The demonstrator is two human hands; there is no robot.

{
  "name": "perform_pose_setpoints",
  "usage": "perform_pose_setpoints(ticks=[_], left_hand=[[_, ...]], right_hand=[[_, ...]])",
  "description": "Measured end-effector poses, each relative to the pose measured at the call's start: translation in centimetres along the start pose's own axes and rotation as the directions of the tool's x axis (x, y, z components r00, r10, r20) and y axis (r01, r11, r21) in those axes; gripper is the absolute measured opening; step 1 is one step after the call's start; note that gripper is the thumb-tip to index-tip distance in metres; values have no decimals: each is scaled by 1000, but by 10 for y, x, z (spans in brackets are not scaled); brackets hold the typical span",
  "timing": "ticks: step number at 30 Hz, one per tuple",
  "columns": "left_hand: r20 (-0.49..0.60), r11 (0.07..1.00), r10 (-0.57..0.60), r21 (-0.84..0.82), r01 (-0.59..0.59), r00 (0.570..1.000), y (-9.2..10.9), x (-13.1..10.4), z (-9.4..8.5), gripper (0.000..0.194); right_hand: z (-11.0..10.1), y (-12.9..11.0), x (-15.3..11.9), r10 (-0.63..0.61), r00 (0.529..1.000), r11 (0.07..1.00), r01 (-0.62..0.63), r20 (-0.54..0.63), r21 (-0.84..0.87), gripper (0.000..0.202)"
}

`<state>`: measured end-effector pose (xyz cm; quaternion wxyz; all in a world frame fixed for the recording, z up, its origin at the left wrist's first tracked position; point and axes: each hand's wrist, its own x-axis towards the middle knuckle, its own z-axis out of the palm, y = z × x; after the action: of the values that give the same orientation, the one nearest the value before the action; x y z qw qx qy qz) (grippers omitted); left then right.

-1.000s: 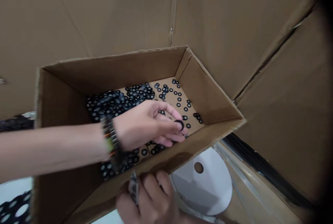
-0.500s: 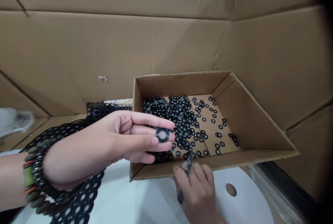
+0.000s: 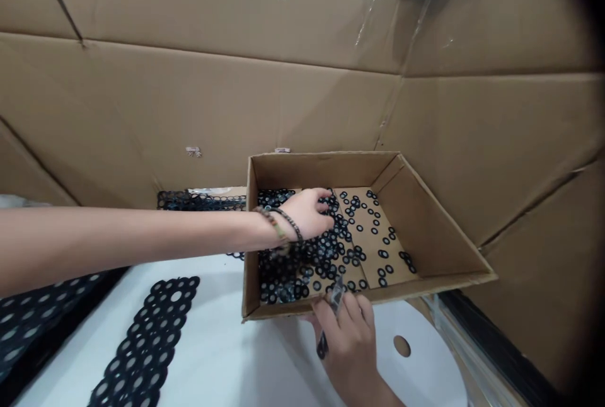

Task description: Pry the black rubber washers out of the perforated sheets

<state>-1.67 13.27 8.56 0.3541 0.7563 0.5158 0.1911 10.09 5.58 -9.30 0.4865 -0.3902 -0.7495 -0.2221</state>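
Note:
My left hand [image 3: 309,213] reaches into a cardboard box [image 3: 444,221], its fingers apart and bent over the pile of small black rings [image 3: 326,249] with pale centres. No ring shows between those fingers, though the palm side is hidden. At the box's front edge, my right hand [image 3: 350,347] is closed around a slim tool [image 3: 336,295] with a greyish, see-through end and a dark end; its exact kind is unclear. Several more rings [image 3: 382,271] lie scattered on the right part of the box floor.
On the white surface [image 3: 227,338] lies a black strip with rows of pale discs [image 3: 146,344]. Another such black sheet [image 3: 38,319] is at lower left. Black netted scrap [image 3: 203,201] sits behind my left forearm. A white disc with a hole [image 3: 425,363] lies right. Cardboard walls surround everything.
My left hand, which held up one ring in front of the box, has moved right into it, and that ring no longer shows. My right hand keeps the tool at the front edge.

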Motion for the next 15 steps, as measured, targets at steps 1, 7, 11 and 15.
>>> perform_pose_setpoints(ticks=[1,7,11,15], left_hand=[[-10,996,43,78,-42,999,-10,-2,-4,77],[246,751,257,557,-354,934,-70,-85,-26,69],[321,529,407,680,-507,855,-103,-114,6,30],[189,572,439,695,-436,878,-123,-110,30,17]], right_hand=[[0,1,-1,0,1000,1000,0,4,-5,22],[-5,10,-10,-13,998,1000,12,68,28,22],[-10,18,-9,-161,968,983,175,194,-56,23],[-16,30,10,-316,920,929,350,231,-122,29]])
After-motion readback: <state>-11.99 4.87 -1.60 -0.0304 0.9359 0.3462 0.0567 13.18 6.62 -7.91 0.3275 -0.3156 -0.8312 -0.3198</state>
